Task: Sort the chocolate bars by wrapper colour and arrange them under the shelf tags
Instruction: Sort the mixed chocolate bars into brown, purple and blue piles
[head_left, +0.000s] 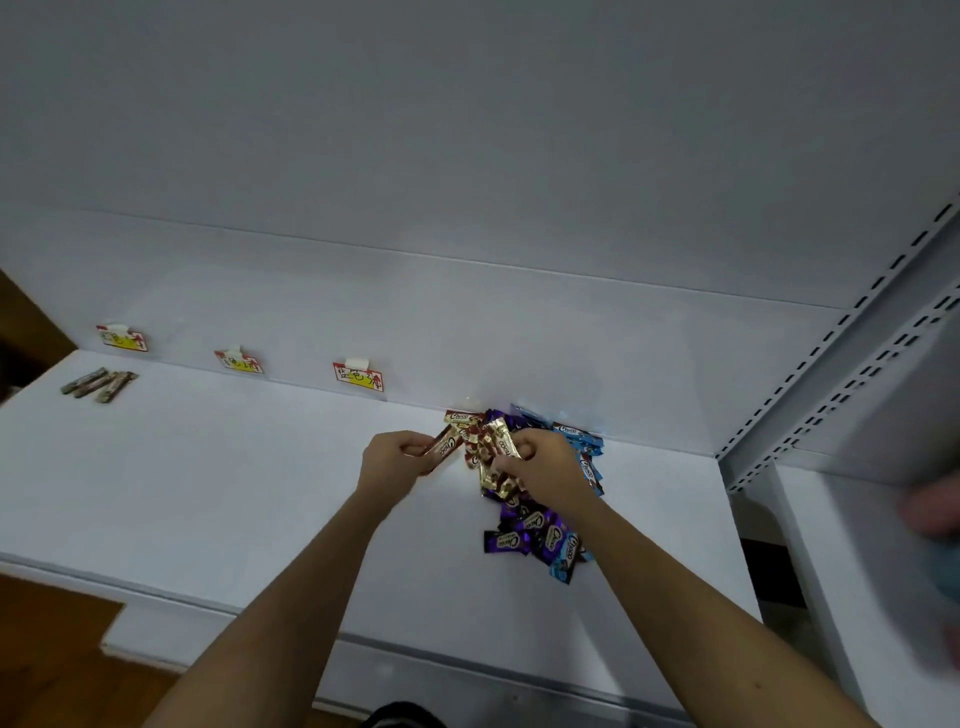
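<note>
A mixed pile of chocolate bars (535, 530) lies on the white shelf (208, 493) against the back wall, with gold, purple and blue wrappers. My left hand (395, 460) is closed around a gold-wrapped bar (448, 446) at the pile's left edge. My right hand (545, 467) rests on top of the pile, its fingers pinching another gold bar (503, 442). Three yellow-and-red tags are taped along the wall: the left tag (122, 338), the middle tag (239, 360) and the right tag (359, 376). A few gold bars (100, 384) lie side by side under the left tag.
A grey slotted upright (831, 374) bounds the shelf on the right, with another shelf bay beyond it. A blurred shape (935, 525) shows at the far right edge. Wooden floor (47, 623) is visible below the shelf's front edge.
</note>
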